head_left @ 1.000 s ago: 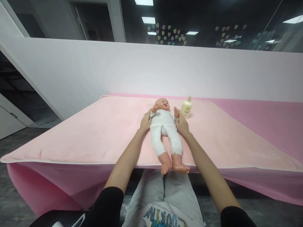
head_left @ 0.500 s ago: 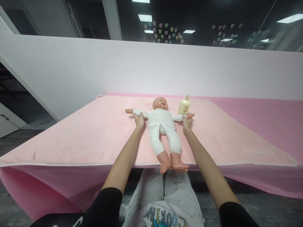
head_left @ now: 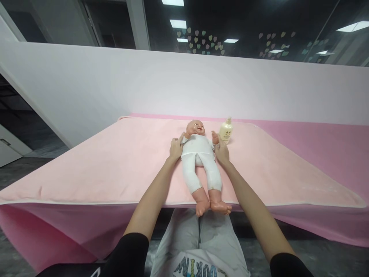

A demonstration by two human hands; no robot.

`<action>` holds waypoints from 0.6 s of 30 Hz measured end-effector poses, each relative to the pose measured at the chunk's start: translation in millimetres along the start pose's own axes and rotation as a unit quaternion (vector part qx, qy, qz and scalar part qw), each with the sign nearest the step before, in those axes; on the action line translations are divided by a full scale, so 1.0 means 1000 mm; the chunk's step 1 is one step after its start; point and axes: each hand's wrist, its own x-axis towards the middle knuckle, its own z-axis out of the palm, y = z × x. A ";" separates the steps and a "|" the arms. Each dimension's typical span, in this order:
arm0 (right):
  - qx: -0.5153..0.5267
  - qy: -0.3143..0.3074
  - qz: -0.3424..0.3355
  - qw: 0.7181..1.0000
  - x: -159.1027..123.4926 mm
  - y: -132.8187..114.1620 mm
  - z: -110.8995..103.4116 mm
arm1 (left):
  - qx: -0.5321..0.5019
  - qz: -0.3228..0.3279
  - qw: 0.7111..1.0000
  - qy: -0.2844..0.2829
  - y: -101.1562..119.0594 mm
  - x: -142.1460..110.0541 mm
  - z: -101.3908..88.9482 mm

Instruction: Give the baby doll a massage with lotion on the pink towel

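Observation:
A baby doll (head_left: 198, 145) in a white suit lies on its back on a pale pink blanket (head_left: 132, 161), its bare feet over the front edge. My left hand (head_left: 176, 147) is closed around the doll's arm on the left, which is bent up beside its chest. On the other side, my right hand (head_left: 222, 151) grips the doll's right-side arm, also folded upward with its small hand showing above my fingers. Just behind my right hand stands a pale yellow pump bottle (head_left: 226, 130).
Beneath the blanket a darker pink cover (head_left: 325, 144) spreads over the table and hangs down in front. A white wall (head_left: 184, 84) rises along the back, with dark glass above it. My legs in grey trousers (head_left: 184, 227) are at the front edge.
The doll's arms were stretched out to both sides and are now bent in toward its chest and head. Both my hands have moved inward with them.

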 end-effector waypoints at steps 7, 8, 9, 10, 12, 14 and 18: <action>-0.164 -0.074 -0.079 0.981 -0.007 -0.017 -0.003 | 0.056 0.066 0.996 -0.037 0.005 0.000 -0.003; -0.159 -0.073 -0.077 0.982 -0.007 -0.016 -0.003 | 0.054 0.069 0.996 -0.036 0.005 0.000 -0.003; -0.148 -0.070 -0.073 0.984 -0.006 -0.014 -0.002 | 0.048 0.070 0.996 -0.035 0.004 -0.001 -0.003; -0.128 -0.063 -0.069 0.987 -0.006 -0.012 -0.002 | 0.038 0.068 0.996 -0.034 0.004 -0.001 -0.003; -0.056 -0.034 -0.054 0.996 -0.004 -0.008 0.001 | 0.000 0.053 0.998 -0.026 0.003 -0.002 -0.001; 0.037 0.014 -0.001 0.999 -0.002 -0.004 0.004 | -0.055 0.017 0.998 -0.002 0.001 -0.001 0.001; 0.188 0.100 0.212 0.954 0.005 0.004 0.008 | -0.149 -0.108 0.979 0.092 -0.010 0.003 0.008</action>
